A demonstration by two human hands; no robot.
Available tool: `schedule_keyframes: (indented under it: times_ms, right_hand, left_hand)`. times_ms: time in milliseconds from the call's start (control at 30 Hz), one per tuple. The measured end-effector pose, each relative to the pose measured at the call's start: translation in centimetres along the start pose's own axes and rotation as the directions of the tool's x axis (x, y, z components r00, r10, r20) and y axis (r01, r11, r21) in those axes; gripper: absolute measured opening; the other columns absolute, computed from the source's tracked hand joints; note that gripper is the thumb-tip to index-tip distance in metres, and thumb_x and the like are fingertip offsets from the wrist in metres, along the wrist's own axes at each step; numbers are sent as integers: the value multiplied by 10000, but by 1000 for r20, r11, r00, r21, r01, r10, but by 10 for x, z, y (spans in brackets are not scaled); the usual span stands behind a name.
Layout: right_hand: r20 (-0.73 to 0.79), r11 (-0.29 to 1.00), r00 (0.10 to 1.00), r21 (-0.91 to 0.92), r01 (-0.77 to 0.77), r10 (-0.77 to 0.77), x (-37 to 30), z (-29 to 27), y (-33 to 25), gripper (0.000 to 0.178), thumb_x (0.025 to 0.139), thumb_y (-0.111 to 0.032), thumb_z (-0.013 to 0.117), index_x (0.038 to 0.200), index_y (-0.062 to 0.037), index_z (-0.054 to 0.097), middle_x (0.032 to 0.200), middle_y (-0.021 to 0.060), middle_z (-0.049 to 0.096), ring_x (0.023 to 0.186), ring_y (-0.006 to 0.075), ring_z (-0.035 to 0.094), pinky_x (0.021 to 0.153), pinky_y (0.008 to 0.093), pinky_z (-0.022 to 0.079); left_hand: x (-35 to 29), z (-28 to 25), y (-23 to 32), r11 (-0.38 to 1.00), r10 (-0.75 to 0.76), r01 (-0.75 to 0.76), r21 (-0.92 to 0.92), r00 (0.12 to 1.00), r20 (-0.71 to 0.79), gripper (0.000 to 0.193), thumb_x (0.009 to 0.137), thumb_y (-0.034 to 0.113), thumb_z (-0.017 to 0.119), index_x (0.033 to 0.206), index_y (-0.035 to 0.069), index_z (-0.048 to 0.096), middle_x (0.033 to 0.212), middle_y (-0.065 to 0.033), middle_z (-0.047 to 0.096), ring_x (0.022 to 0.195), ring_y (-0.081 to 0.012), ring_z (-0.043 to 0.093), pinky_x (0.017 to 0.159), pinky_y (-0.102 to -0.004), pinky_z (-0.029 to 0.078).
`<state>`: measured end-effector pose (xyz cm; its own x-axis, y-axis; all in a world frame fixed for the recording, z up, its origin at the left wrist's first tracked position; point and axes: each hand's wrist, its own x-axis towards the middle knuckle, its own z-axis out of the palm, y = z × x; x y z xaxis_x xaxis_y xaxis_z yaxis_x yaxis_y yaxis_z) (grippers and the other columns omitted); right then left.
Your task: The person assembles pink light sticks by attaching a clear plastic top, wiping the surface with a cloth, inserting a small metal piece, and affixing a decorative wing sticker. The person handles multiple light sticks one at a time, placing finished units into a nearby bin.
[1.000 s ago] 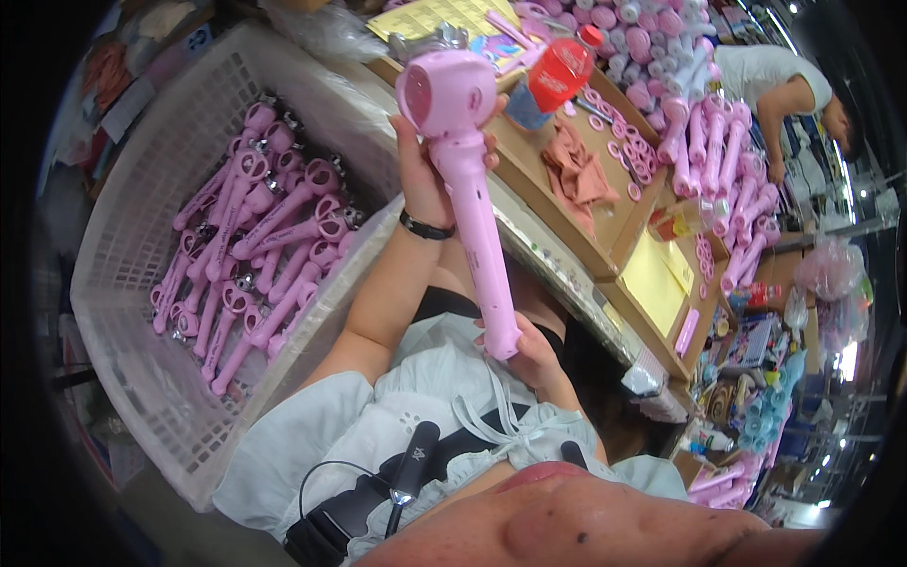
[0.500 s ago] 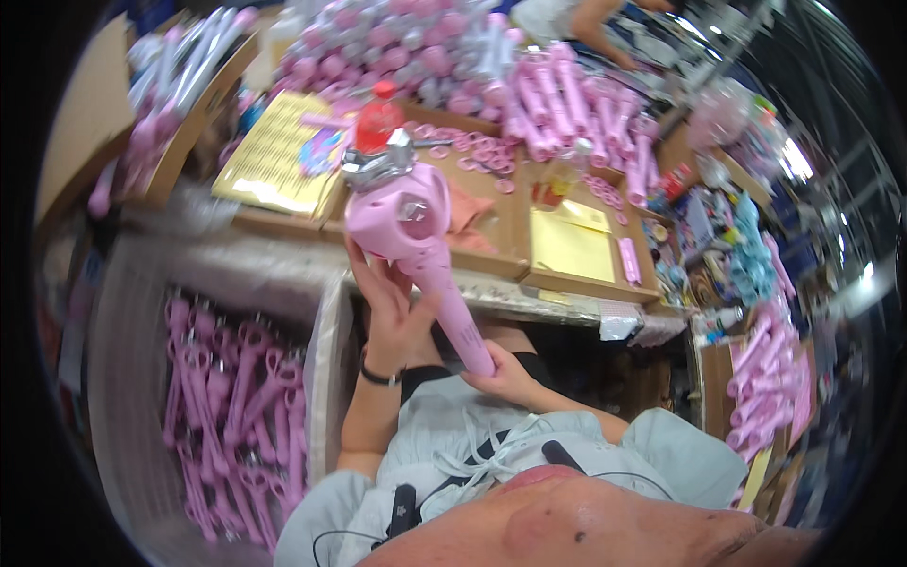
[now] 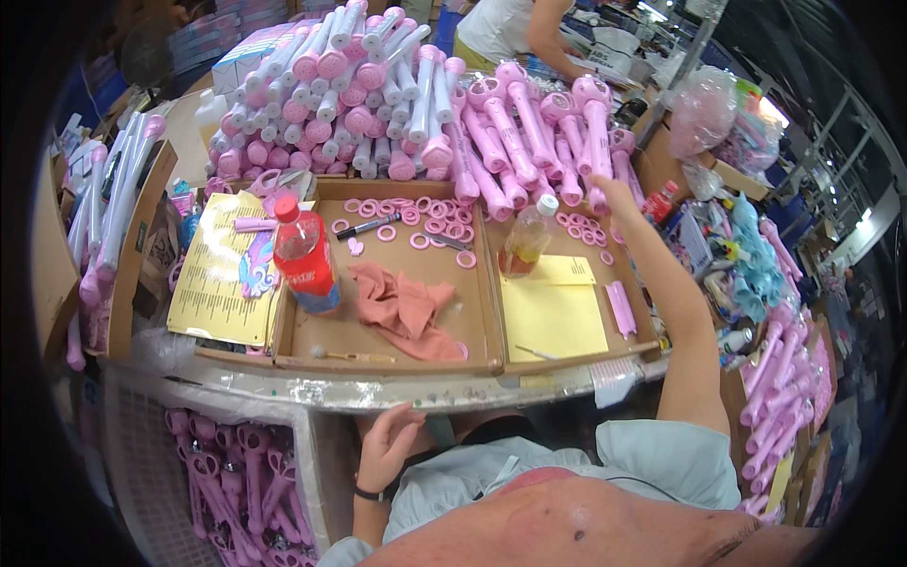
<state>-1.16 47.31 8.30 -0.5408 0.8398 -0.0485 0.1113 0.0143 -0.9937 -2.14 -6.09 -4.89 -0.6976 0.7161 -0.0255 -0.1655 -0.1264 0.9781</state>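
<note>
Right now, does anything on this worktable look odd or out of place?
I see no spill. The oddest thing is the crumpled orange cloth, bunched in the cardboard tray where loose pink rings lie scattered; it looks untidy beside those parts.

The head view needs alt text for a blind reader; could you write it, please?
A person's right grip is at the near end of one pink wand among many on a workbench; the empty left grip is near its front edge. Cardboard trays hold pink rings, an orange cloth and bottles; a crate at lower left holds more wands.
</note>
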Motion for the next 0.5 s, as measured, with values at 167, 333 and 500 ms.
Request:
schedule_keyframes:
  times_ms: [167, 333, 500]
  right_hand:
    - [-181, 997, 982, 42, 66, -58, 153, 18, 20, 331, 713, -231, 696, 876, 38, 592, 642, 70, 553, 433, 166, 495, 366, 287, 365]
    - [-380, 781, 812, -608, 142, -444, 195, 23, 33, 492, 692, -274, 684, 1040, 57, 577, 871, 176, 603, 736, 259, 609, 641, 424, 474]
    - [-10, 278, 665, -913, 299, -747, 178, 23, 56, 431, 754, -289, 635, 1109, -53, 574, 1064, 191, 565, 988, 358, 556, 870, 463, 428]
  left_hand:
    - [-2, 2, -21, 978, -194, 202, 62, 975, -106, 319, 877, 52, 560, 1186, -15, 515, 1018, -96, 634, 958, -142, 594, 848, -262, 460]
    - [1, 10, -30, 965, -213, 230, 126, 968, -136, 297, 881, 69, 567, 1165, -6, 527, 1001, -89, 639, 932, -122, 595, 794, -243, 477]
    - [4, 18, -29, 958, -221, 250, 138, 955, -197, 282, 880, 85, 578, 1145, -4, 540, 969, -75, 637, 896, -111, 594, 766, -232, 478]
